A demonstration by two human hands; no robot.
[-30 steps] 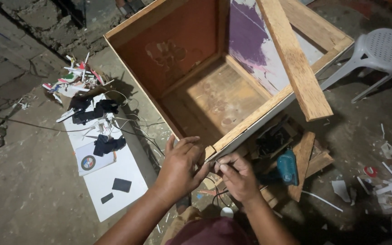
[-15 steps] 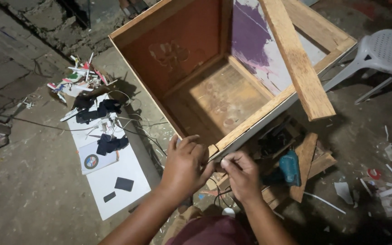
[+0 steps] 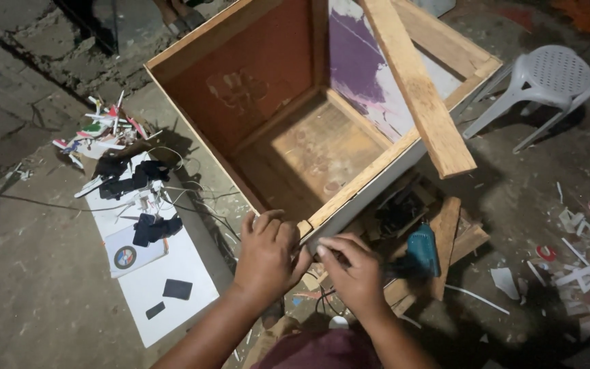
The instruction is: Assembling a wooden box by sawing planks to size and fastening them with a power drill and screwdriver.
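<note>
A big open wooden box (image 3: 254, 82) with reddish-brown inner walls and a purple-and-white panel stands in front of me. My left hand (image 3: 268, 256) grips its near corner from the left side. My right hand (image 3: 353, 266) presses against the same corner from the right, fingers pinched together; whether something small is in them is hidden. A loose wooden plank (image 3: 414, 82) lies slanted across the box's right rim.
A teal power drill (image 3: 421, 249) lies on wood scraps right of my hands. A white board (image 3: 186, 263) with black pieces, wires and a round disc lies on the left. A white plastic stool (image 3: 548, 78) stands at the right, with white debris (image 3: 582, 239) below it.
The view has shifted slightly. Both hands stay at the box's near corner, with only small finger movement.
</note>
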